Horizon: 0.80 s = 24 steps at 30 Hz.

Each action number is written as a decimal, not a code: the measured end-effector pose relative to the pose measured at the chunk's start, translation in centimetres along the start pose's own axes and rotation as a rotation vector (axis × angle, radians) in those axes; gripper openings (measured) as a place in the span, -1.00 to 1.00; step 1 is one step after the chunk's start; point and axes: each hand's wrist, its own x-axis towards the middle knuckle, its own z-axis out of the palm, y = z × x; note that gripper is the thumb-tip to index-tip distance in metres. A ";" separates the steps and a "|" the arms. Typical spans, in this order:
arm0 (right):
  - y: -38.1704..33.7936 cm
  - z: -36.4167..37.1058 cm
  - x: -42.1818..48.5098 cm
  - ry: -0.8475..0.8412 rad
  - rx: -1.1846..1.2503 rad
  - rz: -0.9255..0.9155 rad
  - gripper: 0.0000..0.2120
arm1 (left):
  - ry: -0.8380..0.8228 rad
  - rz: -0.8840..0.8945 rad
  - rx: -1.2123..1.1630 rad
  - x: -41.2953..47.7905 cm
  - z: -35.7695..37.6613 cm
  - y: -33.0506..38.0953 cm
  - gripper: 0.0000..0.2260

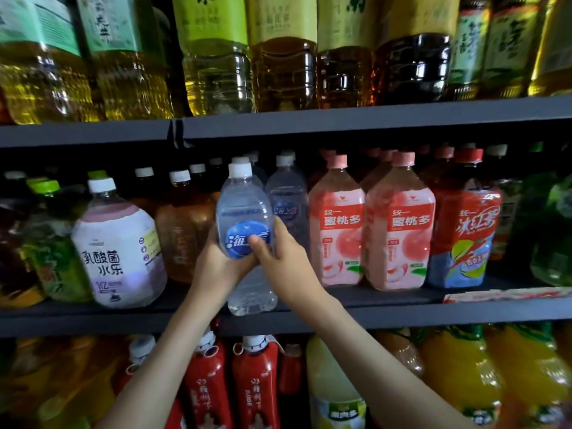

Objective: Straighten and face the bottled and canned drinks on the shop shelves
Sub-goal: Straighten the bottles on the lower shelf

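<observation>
A clear water bottle [244, 209] with a white cap and a round blue label stands at the front edge of the middle shelf [402, 314], label facing me. My left hand [216, 261] grips its lower left side. From the right, my right hand [284, 258] wraps around it, thumb lying across the blue label. A second bottle of the same kind [289, 199] stands just behind and to the right.
Left of the held bottle stand a brown tea bottle [182, 230] and a white-lilac jug [119, 252]. Two pink peach drinks [399, 230] and a red iced-tea bottle [464, 233] stand to the right. Large tea bottles [278, 57] fill the shelf above; red bottles [253, 382] and orange juices [458, 376] sit below.
</observation>
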 end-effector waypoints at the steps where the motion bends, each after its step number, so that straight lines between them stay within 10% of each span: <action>1: 0.1 0.3 0.2 0.003 0.009 0.011 -0.50 | -0.038 0.013 0.041 0.0 -0.2 0.3 -0.45; 11: 0.0 -2.9 -2.6 0.168 0.022 -0.070 -0.67 | 0.353 0.170 0.313 -3.4 2.8 1.9 -0.10; 16: 3.4 -11.2 -5.2 0.497 -0.099 -0.168 -0.74 | 0.449 0.511 0.279 -7.0 10.1 6.1 -0.35; 24: 9.0 -24.0 -6.1 0.794 -0.481 0.227 -0.03 | 0.224 0.506 0.160 -9.7 20.6 11.0 -0.45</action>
